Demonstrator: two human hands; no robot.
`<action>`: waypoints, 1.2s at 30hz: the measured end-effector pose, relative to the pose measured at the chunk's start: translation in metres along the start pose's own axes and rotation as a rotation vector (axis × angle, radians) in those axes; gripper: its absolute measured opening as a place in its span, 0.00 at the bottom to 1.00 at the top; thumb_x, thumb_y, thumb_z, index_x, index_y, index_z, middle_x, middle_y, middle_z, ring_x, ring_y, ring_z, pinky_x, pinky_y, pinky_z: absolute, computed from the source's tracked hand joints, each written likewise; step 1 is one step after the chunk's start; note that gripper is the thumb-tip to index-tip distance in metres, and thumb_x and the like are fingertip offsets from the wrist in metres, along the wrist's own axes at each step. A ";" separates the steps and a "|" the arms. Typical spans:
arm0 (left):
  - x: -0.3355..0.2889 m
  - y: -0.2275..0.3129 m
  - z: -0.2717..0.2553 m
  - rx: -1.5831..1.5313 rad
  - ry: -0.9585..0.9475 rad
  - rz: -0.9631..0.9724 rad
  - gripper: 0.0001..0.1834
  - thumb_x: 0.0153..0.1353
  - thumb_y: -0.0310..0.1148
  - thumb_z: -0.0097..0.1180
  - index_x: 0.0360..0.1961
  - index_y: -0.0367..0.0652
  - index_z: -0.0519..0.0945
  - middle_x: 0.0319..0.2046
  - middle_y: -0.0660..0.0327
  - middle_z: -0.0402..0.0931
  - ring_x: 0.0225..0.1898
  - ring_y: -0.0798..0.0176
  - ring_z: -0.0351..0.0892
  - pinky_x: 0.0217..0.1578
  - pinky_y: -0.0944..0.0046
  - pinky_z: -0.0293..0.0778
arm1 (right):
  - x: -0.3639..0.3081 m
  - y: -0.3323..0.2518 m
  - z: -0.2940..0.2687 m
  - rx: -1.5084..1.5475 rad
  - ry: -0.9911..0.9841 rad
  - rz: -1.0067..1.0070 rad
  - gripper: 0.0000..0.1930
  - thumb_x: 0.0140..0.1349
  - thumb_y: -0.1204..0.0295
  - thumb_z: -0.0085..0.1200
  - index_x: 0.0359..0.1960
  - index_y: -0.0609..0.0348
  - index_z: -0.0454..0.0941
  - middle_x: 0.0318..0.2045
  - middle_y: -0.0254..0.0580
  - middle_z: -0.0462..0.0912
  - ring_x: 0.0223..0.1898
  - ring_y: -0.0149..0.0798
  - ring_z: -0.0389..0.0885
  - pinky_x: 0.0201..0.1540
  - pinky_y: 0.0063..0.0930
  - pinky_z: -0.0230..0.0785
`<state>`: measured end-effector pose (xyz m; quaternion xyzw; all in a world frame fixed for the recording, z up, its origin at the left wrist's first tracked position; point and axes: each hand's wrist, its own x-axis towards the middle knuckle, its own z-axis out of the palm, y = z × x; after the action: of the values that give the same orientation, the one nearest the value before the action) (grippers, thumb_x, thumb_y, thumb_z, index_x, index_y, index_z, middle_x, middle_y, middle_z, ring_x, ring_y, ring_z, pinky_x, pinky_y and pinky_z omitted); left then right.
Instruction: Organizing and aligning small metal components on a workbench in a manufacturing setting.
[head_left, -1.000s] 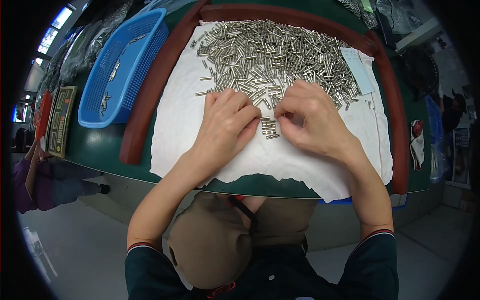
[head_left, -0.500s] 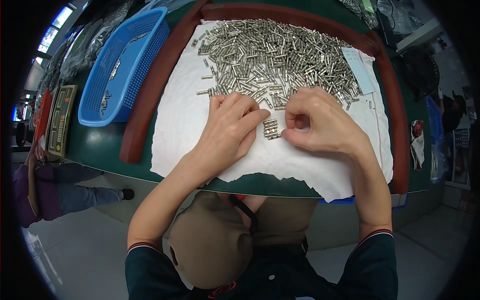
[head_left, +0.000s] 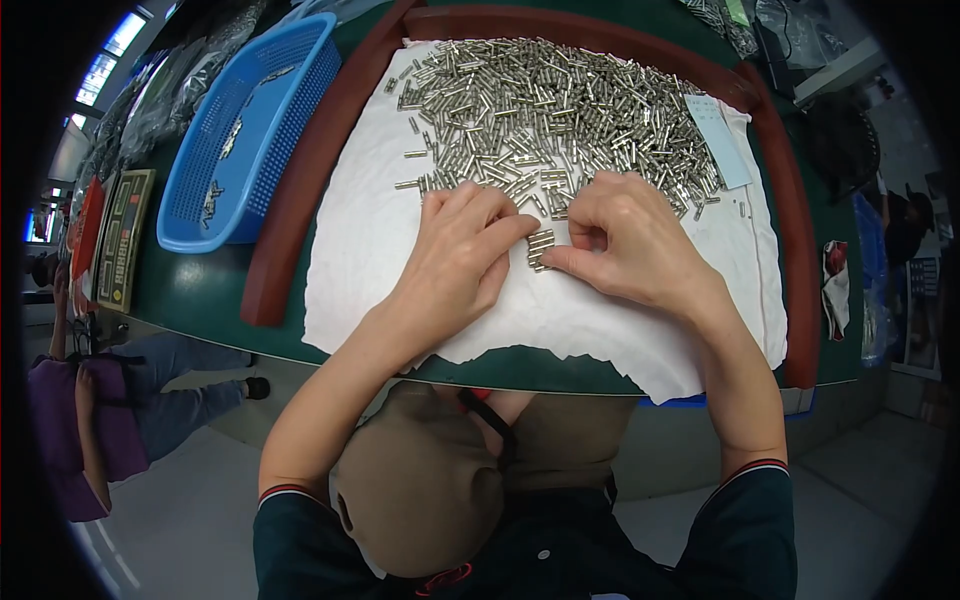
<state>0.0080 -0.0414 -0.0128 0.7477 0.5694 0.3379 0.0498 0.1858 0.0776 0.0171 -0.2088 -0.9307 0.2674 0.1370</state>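
Head view: we list one white cloth (head_left: 560,315), soft, ragged-edged. At clock centre: row of shiny cylindrical metal pins (head_left: 540,248), laid side by side. Nine o'clock: left hand (head_left: 455,245), curled, index fingertip just beside the row. Three: right hand (head_left: 635,240), curled, thumb touching the row. Whether either pinches a pin, we cannot tell. Twelve: loose pin heap (head_left: 530,100). Two: pale-blue paper slip (head_left: 717,142), its marks too small to read. Ten: perforated blue plastic basket (head_left: 290,120).
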 end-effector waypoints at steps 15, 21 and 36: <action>-0.001 -0.003 0.002 0.010 0.014 -0.039 0.17 0.49 0.17 0.54 0.42 0.41 0.81 0.35 0.61 0.73 0.39 0.58 0.70 0.42 0.59 0.60 | 0.002 0.006 0.009 -0.103 0.267 -0.049 0.13 0.50 0.71 0.63 0.14 0.60 0.73 0.16 0.41 0.75 0.27 0.46 0.75 0.35 0.41 0.66; -0.001 0.000 0.001 0.022 0.018 -0.045 0.19 0.49 0.16 0.53 0.43 0.41 0.82 0.33 0.62 0.73 0.38 0.59 0.70 0.42 0.59 0.60 | 0.002 0.007 0.008 -0.093 0.256 -0.027 0.13 0.50 0.70 0.63 0.13 0.60 0.73 0.16 0.41 0.76 0.28 0.46 0.75 0.37 0.41 0.66; -0.002 0.004 -0.001 0.028 -0.011 0.032 0.20 0.44 0.16 0.54 0.39 0.46 0.86 0.37 0.64 0.76 0.38 0.61 0.72 0.47 0.60 0.61 | 0.003 0.010 0.007 -0.129 0.334 -0.037 0.14 0.49 0.70 0.63 0.13 0.59 0.73 0.15 0.39 0.76 0.27 0.45 0.76 0.34 0.40 0.65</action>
<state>0.0099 -0.0453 -0.0112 0.7593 0.5617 0.3265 0.0370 0.1839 0.0836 0.0067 -0.2416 -0.9139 0.1664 0.2807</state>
